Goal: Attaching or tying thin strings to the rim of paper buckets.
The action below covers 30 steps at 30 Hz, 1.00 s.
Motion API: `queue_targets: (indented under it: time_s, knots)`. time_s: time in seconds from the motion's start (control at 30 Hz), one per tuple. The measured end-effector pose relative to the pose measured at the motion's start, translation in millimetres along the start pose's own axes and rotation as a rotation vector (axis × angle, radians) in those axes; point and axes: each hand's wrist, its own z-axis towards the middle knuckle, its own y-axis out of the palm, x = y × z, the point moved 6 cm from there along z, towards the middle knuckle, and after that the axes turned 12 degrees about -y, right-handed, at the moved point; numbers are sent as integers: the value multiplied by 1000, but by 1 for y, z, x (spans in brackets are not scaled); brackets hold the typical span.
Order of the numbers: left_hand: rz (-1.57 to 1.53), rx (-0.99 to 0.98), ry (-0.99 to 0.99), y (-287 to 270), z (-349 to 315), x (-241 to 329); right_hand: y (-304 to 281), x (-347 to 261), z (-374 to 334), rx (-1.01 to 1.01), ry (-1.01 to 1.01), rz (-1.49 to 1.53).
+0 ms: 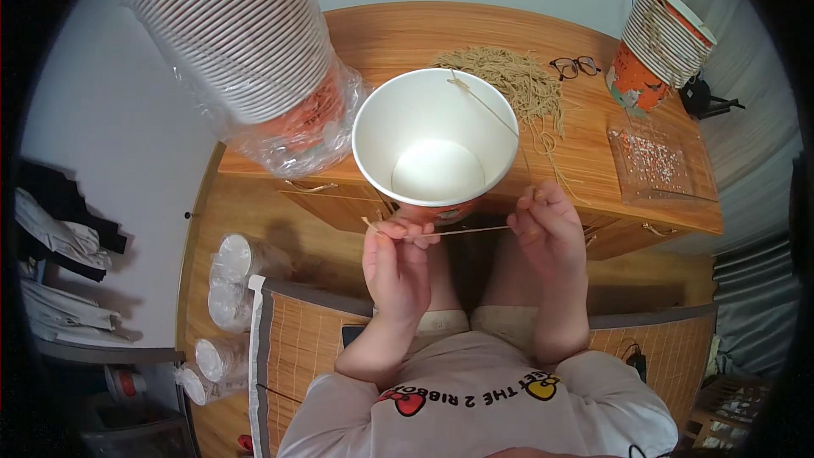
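Observation:
A length of thin tan string (466,231) is stretched nearly level between my hands, above my lap. My left hand (398,267) pinches it near one end, and a short tip sticks out past the fingers. Closed on the string's other side is my right hand (549,225), with its fingertips together. Just beyond them stands a large white-lined paper bucket (377,131), its open mouth toward me at the table's front edge. Another string (487,106) is knotted at the bucket's far rim and runs across the inside to the right rim.
Behind the bucket lies a pile of tan strings (509,76), beside eyeglasses (577,66). A tall plastic-wrapped stack of buckets (237,42) stands left. At right are more stacked buckets (666,42) and a clear tray (629,192) with small beads. Wrapped stacks (233,297) rest on the floor.

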Motion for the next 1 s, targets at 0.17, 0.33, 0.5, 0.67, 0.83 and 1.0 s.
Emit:
queue_targets:
  time_s: [0.17, 0.33, 0.5, 0.67, 0.83, 1.0]
  knots:
    - [22, -174, 43, 7, 7, 14, 23, -3, -10, 104, -168, -450]
    - [240, -320, -140, 19, 3, 10, 76, -31, -45, -301, -864, -1163]
    - [328, -321, -245, 23, -10, 6, 114, -3, -34, -526, -499, -970]
    - [429, -187, -255, 33, -15, 8, 104, 16, -24, -368, -76, -532]
    - [391, -337, -160, 12, -16, 8, 105, 13, -19, -392, -169, -580]
    - [637, -318, -20, 18, -9, 18, 104, 10, -18, -363, -198, -640]
